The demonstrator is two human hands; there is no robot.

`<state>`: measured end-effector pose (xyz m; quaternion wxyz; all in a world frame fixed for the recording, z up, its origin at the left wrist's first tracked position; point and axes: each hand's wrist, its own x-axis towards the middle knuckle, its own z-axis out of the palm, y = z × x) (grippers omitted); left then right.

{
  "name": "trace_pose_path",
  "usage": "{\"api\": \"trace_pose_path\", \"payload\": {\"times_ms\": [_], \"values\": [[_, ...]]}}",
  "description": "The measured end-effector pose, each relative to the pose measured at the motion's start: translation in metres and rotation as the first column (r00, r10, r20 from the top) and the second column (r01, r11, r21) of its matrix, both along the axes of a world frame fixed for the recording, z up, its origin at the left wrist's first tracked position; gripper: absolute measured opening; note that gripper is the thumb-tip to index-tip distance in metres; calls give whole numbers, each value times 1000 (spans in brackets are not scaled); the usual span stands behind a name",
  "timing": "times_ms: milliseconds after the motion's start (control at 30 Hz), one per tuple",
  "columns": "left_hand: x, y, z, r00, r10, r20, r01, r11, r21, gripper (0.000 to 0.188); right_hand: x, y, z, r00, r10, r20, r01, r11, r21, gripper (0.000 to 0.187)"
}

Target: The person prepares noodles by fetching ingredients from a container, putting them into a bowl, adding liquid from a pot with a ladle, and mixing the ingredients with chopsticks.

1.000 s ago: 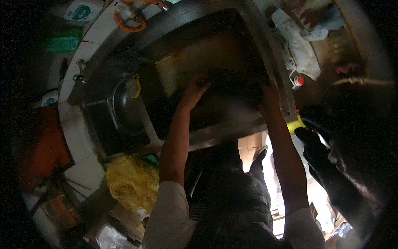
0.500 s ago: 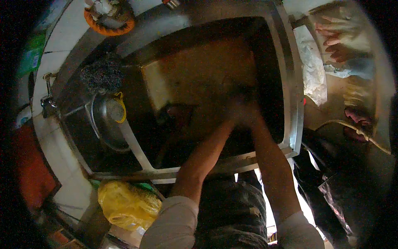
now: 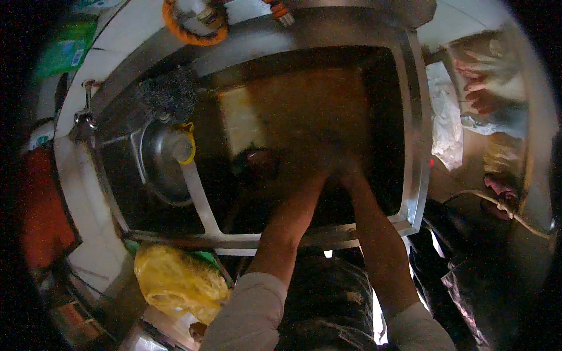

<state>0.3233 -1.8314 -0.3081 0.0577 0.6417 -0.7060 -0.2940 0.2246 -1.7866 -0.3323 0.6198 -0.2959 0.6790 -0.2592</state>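
Both my forearms reach down into the large basin of a steel sink (image 3: 414, 146), which looks full of murky brown water (image 3: 310, 93). My left hand (image 3: 325, 168) and my right hand (image 3: 348, 166) are close together, low in the basin. Their fingers are lost in dark, blurred water, so I cannot make out whether they hold anything. A dark reddish rounded thing (image 3: 261, 158) lies left of my hands, its kind unclear.
In the smaller left basin sit a metal bowl (image 3: 161, 167) and a yellow-rimmed strainer (image 3: 186, 149). A dark scouring mesh (image 3: 168, 93) lies behind them. A yellow plastic bag (image 3: 175, 284) is at the front left. Gloves (image 3: 483, 82) hang at the right; a tap (image 3: 85, 120) stands left.
The whole view has shifted slightly, with the sink now a little lower and further right. My hands remain together in the basin, with only a small movement.
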Motion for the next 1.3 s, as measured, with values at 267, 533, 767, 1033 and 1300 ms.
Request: {"api": "trace_pose_path", "payload": {"times_ms": [267, 533, 767, 1033, 1300], "values": [[-16, 10, 52, 967, 104, -233, -13, 932, 362, 47, -23, 9, -20, 717, -581, 384, 484, 812, 325, 46], [-11, 21, 6, 985, 170, -21, -171, 984, -44, 38, -19, 2, 32, 639, -631, 439, 413, 764, 496, 51], [-30, 23, 104, 933, 106, -343, -43, 982, 186, 35, -30, 2, 10, 620, -649, 442, 447, 754, 480, 53], [14, 0, 9, 999, 38, 16, -36, 991, -131, 45, -40, -8, 10, 461, -725, 512, 451, 688, 569, 54], [-49, 41, 31, 970, 155, -190, -105, 963, 249, 44, -31, 16, 3, 919, -70, -387, 74, 997, -5, 50]]}}
